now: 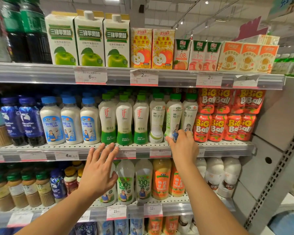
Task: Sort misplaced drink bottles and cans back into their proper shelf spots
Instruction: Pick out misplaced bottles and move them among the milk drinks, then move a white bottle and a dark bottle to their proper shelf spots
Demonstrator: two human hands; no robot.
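My right hand (182,145) grips the base of a white coconut water bottle (173,114) with a green cap, tilted slightly on the middle shelf (49,147) between two matching bottles (157,117). My left hand (98,172) hovers open with fingers spread in front of the shelf edge, below the green "if" coconut water bottles (124,119), holding nothing. Blue-capped coconut milk bottles (70,121) stand to the left.
Red Big Ball pouches (227,116) fill the middle shelf's right end. Apple vinegar cartons (89,39) and juice boxes (161,48) line the top shelf. The lower shelf holds coconut water and orange bottles (160,178). A grey shelf upright (278,158) stands right.
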